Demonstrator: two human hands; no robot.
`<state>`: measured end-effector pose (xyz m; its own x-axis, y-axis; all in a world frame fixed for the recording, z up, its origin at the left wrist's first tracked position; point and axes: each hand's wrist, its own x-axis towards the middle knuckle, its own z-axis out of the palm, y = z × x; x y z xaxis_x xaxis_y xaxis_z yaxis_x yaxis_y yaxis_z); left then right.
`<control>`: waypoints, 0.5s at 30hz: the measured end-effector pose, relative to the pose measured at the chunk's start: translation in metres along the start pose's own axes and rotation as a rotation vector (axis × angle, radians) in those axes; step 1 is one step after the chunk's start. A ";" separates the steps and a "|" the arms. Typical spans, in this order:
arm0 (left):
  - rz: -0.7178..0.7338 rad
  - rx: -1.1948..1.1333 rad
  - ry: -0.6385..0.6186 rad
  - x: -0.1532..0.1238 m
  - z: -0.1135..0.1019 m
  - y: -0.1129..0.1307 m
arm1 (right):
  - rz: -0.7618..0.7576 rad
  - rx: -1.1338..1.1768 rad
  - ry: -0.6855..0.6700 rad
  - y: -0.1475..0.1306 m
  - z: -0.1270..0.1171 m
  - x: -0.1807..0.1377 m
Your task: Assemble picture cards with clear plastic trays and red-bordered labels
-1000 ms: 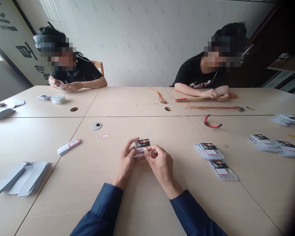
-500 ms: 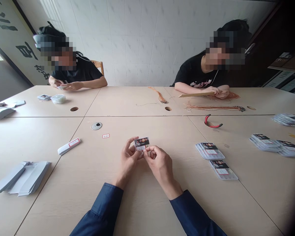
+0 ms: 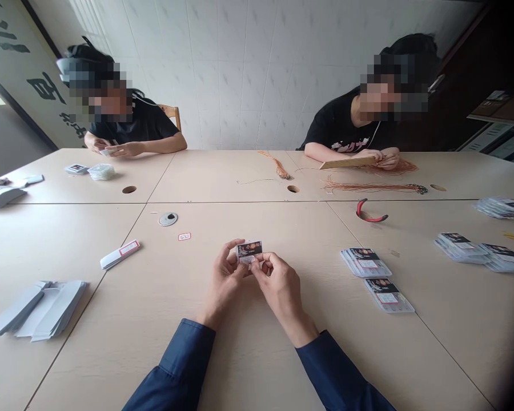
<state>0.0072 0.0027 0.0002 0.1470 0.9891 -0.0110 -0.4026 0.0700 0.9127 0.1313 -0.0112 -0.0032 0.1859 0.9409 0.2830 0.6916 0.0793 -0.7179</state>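
Both hands hold a small flat clear plastic box (image 3: 249,249) with a black printed card and a white label, above the middle of the table. My left hand (image 3: 227,273) grips its left side, thumb in front and fingers behind. The thumb and fingers of my right hand (image 3: 278,279) pinch the lower right of the box, at the label. To the right of my hands lie similar boxes: a fanned stack (image 3: 365,262) and a nearer group (image 3: 389,295). A folded white paper strip with a red-edged label (image 3: 120,255) lies to the left.
White paper strips (image 3: 38,311) lie at the near left, a small red-edged label (image 3: 184,236) ahead. Red-handled pliers (image 3: 370,212) stand in a table hole. More boxes (image 3: 462,248) lie far right. Two people sit opposite, one by bundles of orange cords (image 3: 377,187).
The box in my hands has shifted slightly right and tilted a little. The far-right person's strip of board has turned slightly. The stacks have not moved.
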 end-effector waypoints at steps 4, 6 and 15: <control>0.023 -0.005 -0.022 0.001 0.000 -0.003 | -0.029 -0.005 -0.018 0.000 -0.001 0.000; 0.039 0.001 -0.018 0.001 0.000 -0.004 | -0.045 0.008 -0.028 0.000 -0.002 0.000; 0.055 0.009 -0.008 0.000 0.002 -0.003 | 0.000 0.041 -0.021 -0.001 -0.001 0.001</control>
<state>0.0100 0.0023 -0.0020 0.1324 0.9903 0.0424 -0.4017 0.0145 0.9156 0.1318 -0.0110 -0.0014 0.1710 0.9477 0.2693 0.6624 0.0918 -0.7435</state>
